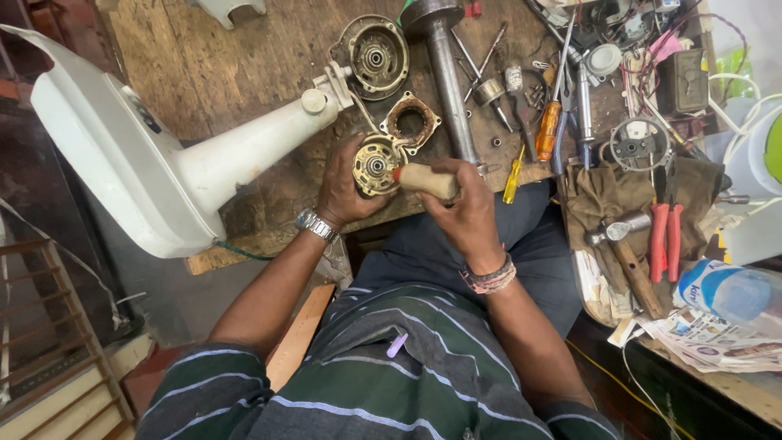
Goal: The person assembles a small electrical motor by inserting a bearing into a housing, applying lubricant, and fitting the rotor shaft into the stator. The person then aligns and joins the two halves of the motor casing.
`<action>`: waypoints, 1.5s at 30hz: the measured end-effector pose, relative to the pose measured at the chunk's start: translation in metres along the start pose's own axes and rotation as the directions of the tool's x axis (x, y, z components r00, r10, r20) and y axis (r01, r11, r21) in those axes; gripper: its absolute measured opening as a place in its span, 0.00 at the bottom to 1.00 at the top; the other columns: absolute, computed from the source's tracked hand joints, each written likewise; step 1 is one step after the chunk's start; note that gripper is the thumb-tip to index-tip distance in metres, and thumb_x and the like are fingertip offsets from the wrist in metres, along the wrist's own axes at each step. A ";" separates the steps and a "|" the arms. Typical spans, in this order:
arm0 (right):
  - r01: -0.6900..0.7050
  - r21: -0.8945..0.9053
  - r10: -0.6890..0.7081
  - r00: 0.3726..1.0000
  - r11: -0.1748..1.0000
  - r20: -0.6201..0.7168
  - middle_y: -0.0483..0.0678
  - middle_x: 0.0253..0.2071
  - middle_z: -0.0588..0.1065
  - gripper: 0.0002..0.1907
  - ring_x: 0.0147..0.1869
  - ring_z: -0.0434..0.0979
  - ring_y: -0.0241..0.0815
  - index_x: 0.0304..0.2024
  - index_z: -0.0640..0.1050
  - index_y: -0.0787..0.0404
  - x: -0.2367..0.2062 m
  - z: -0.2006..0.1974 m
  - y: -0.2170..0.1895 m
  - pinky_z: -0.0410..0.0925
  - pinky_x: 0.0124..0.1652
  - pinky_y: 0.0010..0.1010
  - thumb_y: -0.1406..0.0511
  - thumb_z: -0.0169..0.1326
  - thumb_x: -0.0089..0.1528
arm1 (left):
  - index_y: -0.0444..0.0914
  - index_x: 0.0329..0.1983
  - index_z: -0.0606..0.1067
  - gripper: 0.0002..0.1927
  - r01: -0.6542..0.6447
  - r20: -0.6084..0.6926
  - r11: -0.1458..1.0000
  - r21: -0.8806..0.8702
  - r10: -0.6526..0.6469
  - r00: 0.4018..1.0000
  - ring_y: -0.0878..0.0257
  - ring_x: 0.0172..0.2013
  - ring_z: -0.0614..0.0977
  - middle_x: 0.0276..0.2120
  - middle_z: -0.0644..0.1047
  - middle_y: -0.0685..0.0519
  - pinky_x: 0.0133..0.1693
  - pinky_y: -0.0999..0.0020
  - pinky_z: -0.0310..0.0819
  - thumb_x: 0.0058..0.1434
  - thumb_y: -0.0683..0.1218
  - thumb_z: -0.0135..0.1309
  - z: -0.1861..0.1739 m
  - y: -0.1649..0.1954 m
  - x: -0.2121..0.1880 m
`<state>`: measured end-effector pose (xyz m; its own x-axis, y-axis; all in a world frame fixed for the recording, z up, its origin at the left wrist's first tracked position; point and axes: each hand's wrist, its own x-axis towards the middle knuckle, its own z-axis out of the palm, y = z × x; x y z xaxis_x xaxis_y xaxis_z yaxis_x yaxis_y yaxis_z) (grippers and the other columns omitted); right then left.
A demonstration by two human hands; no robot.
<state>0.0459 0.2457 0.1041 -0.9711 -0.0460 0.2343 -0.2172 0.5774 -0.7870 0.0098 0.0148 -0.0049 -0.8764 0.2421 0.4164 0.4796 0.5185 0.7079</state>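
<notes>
nearest the camera, a striped shirt and two forearms are seen, a watch [316, 225] on the left wrist and bead bands [489, 279] on the right. the left hand [345, 186] is wrapped round a round brass-coloured motor cover [375, 165], held up just over the bench edge; the right hand [466, 205] is clamped on a wooden tool handle [428, 181] whose red-collared end is pressed at the cover's rim, near its centre bearing. the hands are close together, joined through the tool. a slip looks the likeliest trouble here: were the tip to skid off the rim, the left fingers curled behind the cover could be jabbed, or the bearing scored; the cover is held in the air rather than braced on the wood, so a hard push could also knock it loose. just beyond, one square plate [411, 121] with a round hole is lying on the bench [212, 73], and a second round cover [375, 55] past it, so two covers are counted. one white fan stand [147, 163] lies to the left, one steel shaft [444, 73] in the middle. to the right, two orange or yellow-handled screwdrivers [550, 126], one pair of red pliers [665, 240] and one hammer [623, 236] are counted.
</notes>
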 end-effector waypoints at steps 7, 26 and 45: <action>-0.093 0.431 0.173 0.973 0.897 -0.152 0.47 0.53 0.75 0.25 0.56 0.80 0.41 0.56 0.70 0.61 0.023 0.012 0.035 0.75 0.54 0.32 0.69 0.67 0.60 | 0.36 0.72 0.58 0.53 0.047 0.021 0.999 -0.007 -0.047 0.999 0.43 0.64 0.72 0.63 0.69 0.39 0.65 0.50 0.67 0.50 0.56 0.75 0.000 -0.003 -0.006; 0.070 0.028 -0.059 0.961 0.997 -0.270 0.54 0.46 0.79 0.24 0.50 0.83 0.51 0.50 0.74 0.62 0.115 0.061 0.044 0.74 0.49 0.37 0.69 0.71 0.55 | 0.34 0.69 0.60 0.53 -0.030 -0.026 0.999 0.020 0.030 0.999 0.41 0.60 0.73 0.58 0.71 0.39 0.63 0.48 0.66 0.45 0.55 0.75 -0.003 -0.001 0.003; 0.043 -0.003 -0.042 0.974 0.999 -0.222 0.53 0.46 0.79 0.23 0.50 0.83 0.50 0.50 0.74 0.62 0.111 0.057 0.043 0.75 0.48 0.37 0.68 0.71 0.56 | 0.35 0.70 0.60 0.54 -0.007 -0.008 1.000 0.016 0.007 1.000 0.41 0.61 0.73 0.60 0.71 0.39 0.64 0.49 0.67 0.45 0.55 0.75 -0.003 -0.004 0.002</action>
<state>-0.0771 0.2193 0.0635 -0.9149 0.1115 0.3881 -0.2583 0.5772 -0.7747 0.0058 0.0107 -0.0051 -0.8727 0.2393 0.4255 0.4846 0.5300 0.6958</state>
